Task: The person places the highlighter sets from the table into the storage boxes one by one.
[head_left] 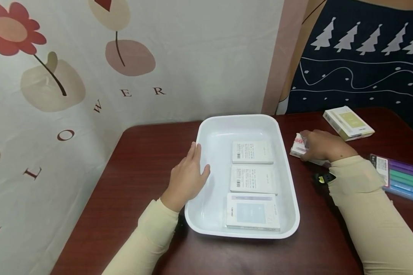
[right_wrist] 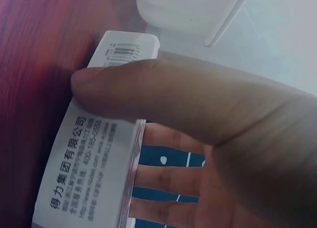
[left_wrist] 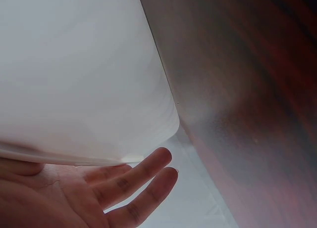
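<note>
A white plastic tray (head_left: 206, 214) stands on the table with three flat white boxes (head_left: 252, 212) laid in a column inside it. My left hand (head_left: 187, 177) rests at the tray's left rim, its fingers extended. In the left wrist view, the fingers (left_wrist: 148, 166) lie along the tray's rim. Right of the tray, my right hand (head_left: 325, 146) grips a small white box (head_left: 298, 145) with red print. Its thumb (right_wrist: 109, 89) presses the side with a barcode and printed text in the right wrist view, and the other fingers are behind the box.
Beyond my right hand lies a white box with a yellow-green panel (head_left: 349, 123). A clear pack of purple, green and blue pens (head_left: 404, 177) lies at the far right. A printed curtain (head_left: 199, 57) hangs behind the dark red table (head_left: 137, 164).
</note>
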Available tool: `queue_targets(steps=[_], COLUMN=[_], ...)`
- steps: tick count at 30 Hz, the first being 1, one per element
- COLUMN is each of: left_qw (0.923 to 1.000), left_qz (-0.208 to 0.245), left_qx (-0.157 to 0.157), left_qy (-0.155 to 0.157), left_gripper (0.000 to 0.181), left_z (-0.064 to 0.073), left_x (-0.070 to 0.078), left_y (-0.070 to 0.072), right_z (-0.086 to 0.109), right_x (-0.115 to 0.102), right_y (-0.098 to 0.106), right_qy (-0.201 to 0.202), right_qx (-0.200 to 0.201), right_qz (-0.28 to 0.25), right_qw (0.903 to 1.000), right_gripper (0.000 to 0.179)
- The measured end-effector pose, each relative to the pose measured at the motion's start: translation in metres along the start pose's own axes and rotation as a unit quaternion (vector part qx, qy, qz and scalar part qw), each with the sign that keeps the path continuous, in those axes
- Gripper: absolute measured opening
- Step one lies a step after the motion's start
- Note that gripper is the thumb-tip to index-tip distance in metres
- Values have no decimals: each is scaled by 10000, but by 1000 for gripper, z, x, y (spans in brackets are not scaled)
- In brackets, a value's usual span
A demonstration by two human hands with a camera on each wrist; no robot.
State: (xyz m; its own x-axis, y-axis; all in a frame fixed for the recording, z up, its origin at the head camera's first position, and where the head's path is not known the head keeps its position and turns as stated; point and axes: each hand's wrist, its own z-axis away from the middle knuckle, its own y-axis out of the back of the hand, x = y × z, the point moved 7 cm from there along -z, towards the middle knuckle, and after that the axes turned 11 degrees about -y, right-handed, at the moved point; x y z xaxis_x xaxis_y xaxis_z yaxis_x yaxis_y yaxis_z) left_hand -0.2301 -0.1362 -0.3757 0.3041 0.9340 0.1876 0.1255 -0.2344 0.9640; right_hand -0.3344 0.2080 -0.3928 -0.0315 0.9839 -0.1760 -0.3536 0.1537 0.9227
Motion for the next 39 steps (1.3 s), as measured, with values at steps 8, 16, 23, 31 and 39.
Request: queue_targets(steps=[8, 16, 23, 31, 39], left_qw=[10000, 10000, 10000, 10000, 10000], left_qz=[-12, 7, 7, 1, -4], left_qx=[-2, 21, -14, -1, 55], left_qy=[-8, -23, 6, -4, -49], left_gripper=[67, 67, 67, 67, 66], left_z=[0, 0, 0, 0, 1], left_x=[1, 1, 0, 0, 1], left_y=[0, 1, 0, 0, 1], right_z=[2, 6, 10, 11, 14], right_x=[-4, -11, -16, -19, -21], right_y=[3, 8, 13, 17, 21], right_qy=[9, 178, 205, 276, 287], right_qx=[81, 177, 323, 478, 523], right_qz=[-44, -53, -126, -260, -399], right_qw=[10000, 9997, 9992, 9981, 9974], right_gripper=[93, 92, 92, 93, 92])
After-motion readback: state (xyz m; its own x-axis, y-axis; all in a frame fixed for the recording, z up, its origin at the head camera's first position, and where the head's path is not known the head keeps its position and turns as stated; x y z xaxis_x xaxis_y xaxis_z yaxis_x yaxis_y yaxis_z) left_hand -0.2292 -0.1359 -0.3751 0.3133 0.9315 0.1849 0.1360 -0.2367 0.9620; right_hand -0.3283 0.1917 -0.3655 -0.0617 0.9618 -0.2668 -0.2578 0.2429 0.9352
